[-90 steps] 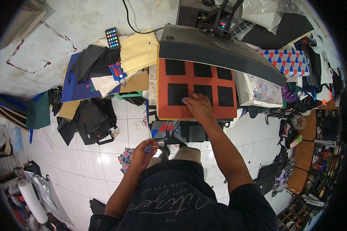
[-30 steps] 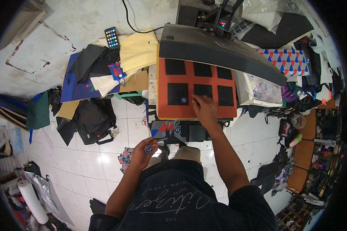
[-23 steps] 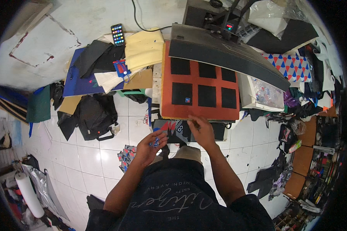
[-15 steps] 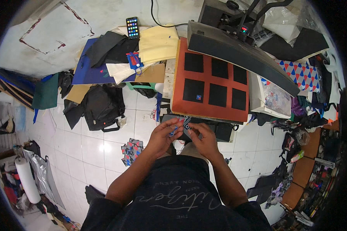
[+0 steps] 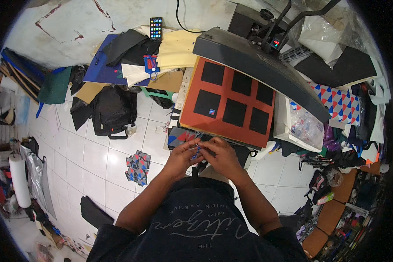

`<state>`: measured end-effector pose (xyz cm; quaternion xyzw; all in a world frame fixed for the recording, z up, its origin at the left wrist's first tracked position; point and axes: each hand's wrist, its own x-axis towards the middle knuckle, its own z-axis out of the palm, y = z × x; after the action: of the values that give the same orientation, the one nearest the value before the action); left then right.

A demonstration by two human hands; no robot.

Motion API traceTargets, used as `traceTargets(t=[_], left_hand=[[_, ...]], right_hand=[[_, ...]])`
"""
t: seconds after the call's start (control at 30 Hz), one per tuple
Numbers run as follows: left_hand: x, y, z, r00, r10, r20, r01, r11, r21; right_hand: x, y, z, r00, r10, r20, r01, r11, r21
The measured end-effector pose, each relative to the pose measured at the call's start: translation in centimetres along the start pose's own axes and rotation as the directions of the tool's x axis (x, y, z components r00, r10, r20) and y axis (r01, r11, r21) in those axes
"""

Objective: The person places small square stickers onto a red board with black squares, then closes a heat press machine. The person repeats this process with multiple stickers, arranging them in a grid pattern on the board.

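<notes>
Both hands meet at the front edge of a heat press, thumbs and fingers drawn together. My left hand (image 5: 179, 160) is closed on a small blue-and-white piece (image 5: 196, 153), mostly covered by the fingers. Close against it, my right hand (image 5: 225, 161) is in a pinch; what its fingertips grip is hidden. Just beyond my left fingers lies a grey patterned piece (image 5: 179, 137) with red and blue shapes. The press's orange-red pad (image 5: 252, 126) carries several black squares (image 5: 233, 112), and one near-left square bears a small blue-and-red emblem (image 5: 212, 112).
The dark upper plate (image 5: 257, 65) of the press hangs raised over the pad. Right of it stands a white box (image 5: 301, 131) with plastic-wrapped things. Patterned grey pieces (image 5: 138, 167) lie piled on the tiled floor, near a black backpack (image 5: 113, 111). A phone (image 5: 156, 29) lies at the back.
My right fingers have come in against the left ones. The dark tool with a ring at my right fingertips no longer shows. A grey patterned piece now shows before the press. The whole view has shifted.
</notes>
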<state>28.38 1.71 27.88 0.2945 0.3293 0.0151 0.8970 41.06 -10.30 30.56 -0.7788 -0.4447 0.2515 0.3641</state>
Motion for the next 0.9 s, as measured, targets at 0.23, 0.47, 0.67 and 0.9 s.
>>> traceTargets(t=[0.23, 0.47, 0.67, 0.9], left_hand=[[0.7, -3.6, 2.0, 1.0, -0.02, 0.0, 0.02, 0.999, -0.042], [0.3, -4.1, 4.2, 0.987, -0.003, -0.158, -0.011, 0.996, -0.089], [0.6, -4.3, 5.4, 0.989, 0.114, -0.089, -0.118, 0.992, -0.039], [0.7, -5.1, 5.5, 0.964, 0.161, -0.21, -0.173, 0.984, -0.045]], right_hand=[[-1.3, 3.4, -2.6, 0.986, -0.156, 0.059, 0.157, 0.988, -0.006], [-2.3, 5.1, -3.1, 0.953, 0.284, 0.109, -0.293, 0.765, 0.574], [-2.4, 4.3, -2.0, 0.937, 0.292, 0.194, -0.305, 0.405, 0.862], [-3.0, 5.4, -1.5, 0.942, 0.215, 0.258, -0.328, 0.43, 0.841]])
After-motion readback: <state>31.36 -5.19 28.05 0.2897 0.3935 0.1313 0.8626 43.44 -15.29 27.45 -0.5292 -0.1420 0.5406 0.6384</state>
